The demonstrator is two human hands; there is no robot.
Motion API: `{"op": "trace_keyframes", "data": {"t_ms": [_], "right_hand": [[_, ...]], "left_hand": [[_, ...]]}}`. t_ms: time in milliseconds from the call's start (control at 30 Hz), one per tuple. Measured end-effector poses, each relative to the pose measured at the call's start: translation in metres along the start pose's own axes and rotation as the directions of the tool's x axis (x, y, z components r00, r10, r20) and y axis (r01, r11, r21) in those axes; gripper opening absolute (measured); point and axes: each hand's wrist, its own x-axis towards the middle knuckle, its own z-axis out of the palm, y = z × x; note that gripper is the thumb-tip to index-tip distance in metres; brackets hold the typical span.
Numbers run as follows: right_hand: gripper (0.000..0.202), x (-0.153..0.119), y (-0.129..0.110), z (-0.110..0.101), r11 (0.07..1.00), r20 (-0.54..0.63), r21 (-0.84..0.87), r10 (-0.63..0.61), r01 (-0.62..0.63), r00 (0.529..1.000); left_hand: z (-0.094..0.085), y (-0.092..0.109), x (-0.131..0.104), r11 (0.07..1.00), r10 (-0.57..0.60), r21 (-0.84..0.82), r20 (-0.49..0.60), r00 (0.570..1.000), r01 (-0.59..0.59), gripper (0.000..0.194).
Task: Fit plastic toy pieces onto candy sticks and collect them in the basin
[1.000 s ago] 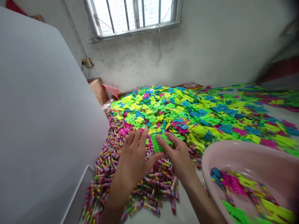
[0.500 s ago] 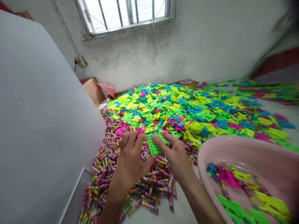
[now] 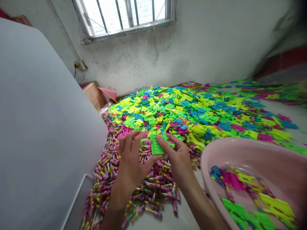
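My right hand (image 3: 179, 155) grips a bright green ribbed plastic piece (image 3: 157, 146), its thumb pressed on the front face. On the other side, my left hand (image 3: 131, 156) is curved with thumb and fingers apart. The left thumb tip lies close to the piece's lower edge; whether it touches is unclear. A smaller green bit (image 3: 145, 142) shows between the left fingers and the piece, and I cannot tell what it belongs to. Beneath both hands spreads a heap of small tubes with multicoloured contents (image 3: 153, 185).
Behind the hands rises a large pile of green, yellow, blue and pink plastic pieces (image 3: 168, 105). A pink basin (image 3: 208, 156) at the right holds several pieces and tubes. A white panel (image 3: 48, 121) stands close on the left. Cardboard (image 3: 94, 95) leans by the wall.
My left fingers have shifted slightly left, away from the green piece, widening the gap. The right hand still holds the piece. The view has moved a little.
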Motion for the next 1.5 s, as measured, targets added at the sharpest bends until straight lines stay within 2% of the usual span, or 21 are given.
{"op": "trace_keyframes", "data": {"t_ms": [67, 100, 167, 233, 300, 333, 367, 433, 467, 500, 633, 733, 833, 933, 1067, 1133, 1200, 1300, 1400, 1500], "right_hand": [[0.049, 0.000, -0.007, -0.004, 0.975, -0.144, 0.198, -0.076, 0.104, 0.987], [0.047, 0.000, -0.011, -0.007, 0.942, -0.201, 0.285, -0.124, 0.180, 0.972], [0.052, -0.001, -0.020, -0.017, 0.877, -0.240, 0.369, -0.229, 0.307, 0.943], [0.064, -0.002, -0.023, -0.024, 0.863, -0.246, 0.327, -0.316, 0.386, 0.916], [0.073, -0.001, -0.018, -0.026, 0.862, -0.262, 0.223, -0.398, 0.456, 0.879], [0.075, 0.001, -0.011, -0.024, 0.857, -0.273, 0.160, -0.438, 0.489, 0.857], [0.076, 0.005, -0.002, -0.021, 0.855, -0.283, 0.083, -0.472, 0.512, 0.835], [0.071, 0.017, 0.022, -0.015, 0.849, -0.266, -0.157, -0.529, 0.505, 0.806], [0.066, 0.025, 0.036, -0.013, 0.826, -0.255, -0.350, -0.538, 0.442, 0.803], [0.063, 0.033, 0.050, -0.012, 0.750, -0.173, -0.567, -0.513, 0.341, 0.841], [0.039, 0.060, 0.099, -0.024, 0.586, -0.083, -0.782, -0.436, 0.212, 0.896], [0.039, 0.068, 0.120, -0.041, 0.444, -0.028, -0.884, -0.361, 0.146, 0.932], [0.037, 0.069, 0.127, -0.051, 0.332, 0.019, -0.936, -0.282, 0.116, 0.959], [0.028, 0.072, 0.126, -0.052, 0.262, 0.066, -0.956, -0.246, 0.132, 0.967], [0.027, 0.075, 0.122, -0.050, 0.242, 0.106, -0.956, -0.234, 0.164, 0.966], [0.033, 0.075, 0.124, -0.049, 0.249, 0.112, -0.952, -0.253, 0.176, 0.961], [0.044, 0.075, 0.127, -0.049, 0.264, 0.127, -0.943, -0.271, 0.200, 0.954], [0.037, 0.076, 0.133, -0.051, 0.321, 0.175, -0.912, -0.260, 0.256, 0.950], [0.020, 0.077, 0.133, -0.051, 0.414, 0.185, -0.865, -0.263, 0.284, 0.947], [0.014, 0.075, 0.126, -0.045, 0.543, 0.157, -0.787, -0.285, 0.294, 0.946]], "left_hand": [[-0.003, -0.002, 0.002, 0.992, -0.080, -0.097, -0.028, 0.996, 0.077, 0.070], [-0.003, -0.005, 0.002, 0.982, -0.125, -0.147, -0.039, 0.991, 0.118, 0.069], [-0.001, -0.012, 0.003, 0.959, -0.199, -0.214, -0.036, 0.979, 0.187, 0.055], [0.007, -0.022, 0.003, 0.950, -0.237, -0.203, 0.027, 0.971, 0.237, 0.041], [0.018, -0.032, 0.000, 0.958, -0.249, -0.083, 0.226, 0.942, 0.273, 0.037], [0.025, -0.036, -0.003, 0.962, -0.258, 0.010, 0.358, 0.898, 0.272, 0.037], [0.031, -0.041, -0.007, 0.962, -0.270, 0.111, 0.492, 0.827, 0.248, 0.037], [0.043, -0.048, -0.016, 0.956, -0.293, 0.213, 0.628, 0.721, 0.203, 0.031], [0.048, -0.051, -0.020, 0.952, -0.304, 0.242, 0.660, 0.687, 0.188, 0.028], [0.052, -0.053, -0.024, 0.948, -0.314, 0.263, 0.677, 0.665, 0.179, 0.026], [0.061, -0.063, -0.030, 0.933, -0.349, 0.325, 0.727, 0.590, 0.153, 0.028], [0.063, -0.068, -0.028, 0.921, -0.382, 0.356, 0.738, 0.557, 0.160, 0.024], [0.064, -0.068, -0.026, 0.913, -0.397, 0.373, 0.726, 0.561, 0.163, 0.028], [0.066, -0.066, -0.026, 0.917, -0.386, 0.366, 0.722, 0.574, 0.157, 0.031], [0.072, -0.066, -0.029, 0.937, -0.345, 0.313, 0.760, 0.552, 0.155, 0.041], [0.075, -0.067, -0.031, 0.942, -0.334, 0.286, 0.768, 0.547, 0.174, 0.039], [0.077, -0.068, -0.033, 0.945, -0.328, 0.259, 0.762, 0.559, 0.201, 0.032], [0.077, -0.069, -0.032, 0.947, -0.313, 0.193, 0.727, 0.611, 0.257, 0.018], [0.075, -0.070, -0.026, 0.942, -0.296, 0.074, 0.650, 0.700, 0.329, 0.013], [0.072, -0.068, -0.017, 0.913, -0.306, -0.076, 0.524, 0.795, 0.401, 0.009]]}}
